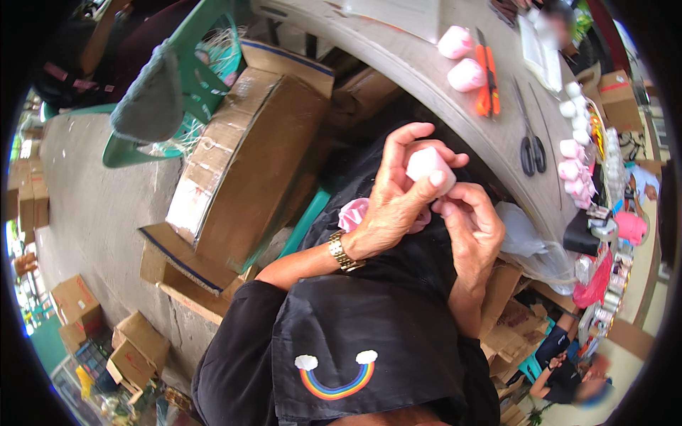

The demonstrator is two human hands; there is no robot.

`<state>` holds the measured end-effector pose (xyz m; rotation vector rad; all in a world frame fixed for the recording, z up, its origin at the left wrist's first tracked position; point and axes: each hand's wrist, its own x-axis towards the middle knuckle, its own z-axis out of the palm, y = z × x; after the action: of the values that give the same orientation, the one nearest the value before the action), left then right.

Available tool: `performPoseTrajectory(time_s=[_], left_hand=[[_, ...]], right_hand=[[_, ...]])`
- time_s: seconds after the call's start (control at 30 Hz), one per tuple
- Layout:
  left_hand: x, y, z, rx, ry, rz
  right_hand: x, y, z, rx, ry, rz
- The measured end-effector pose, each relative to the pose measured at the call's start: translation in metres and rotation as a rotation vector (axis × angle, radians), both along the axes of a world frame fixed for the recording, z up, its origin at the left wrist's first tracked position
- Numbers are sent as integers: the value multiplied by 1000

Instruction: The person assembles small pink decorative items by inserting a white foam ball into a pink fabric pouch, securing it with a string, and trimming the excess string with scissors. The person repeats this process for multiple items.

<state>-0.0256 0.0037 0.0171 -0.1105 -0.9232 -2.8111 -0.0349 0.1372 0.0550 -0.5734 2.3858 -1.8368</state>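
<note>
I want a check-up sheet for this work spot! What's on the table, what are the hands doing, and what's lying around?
Surface: curved grey table, worn.
Job's things: small pale pink soft lump pinched in both hands; pink ruffled fabric piece beneath it on the lap.
Clutter: two pink lumps, orange utility knife, black scissors, row of white and pink pieces.
Grippers: left hand and right hand grip the lump.
Cables: nothing seen.
Surroundings: brown cardboard boxes, green plastic chair, another person seated at lower right.
</note>
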Motion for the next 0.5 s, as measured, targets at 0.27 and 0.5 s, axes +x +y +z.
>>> performPoseTrajectory(time_s=[0.27,0.5], left_hand=[[4,2,2,-65,24,-26],[2,1,-1,9,-15,-53]], right_hand=[[3,-6,0,-97,20,-93],[-1,-1,3,-37,51,33]])
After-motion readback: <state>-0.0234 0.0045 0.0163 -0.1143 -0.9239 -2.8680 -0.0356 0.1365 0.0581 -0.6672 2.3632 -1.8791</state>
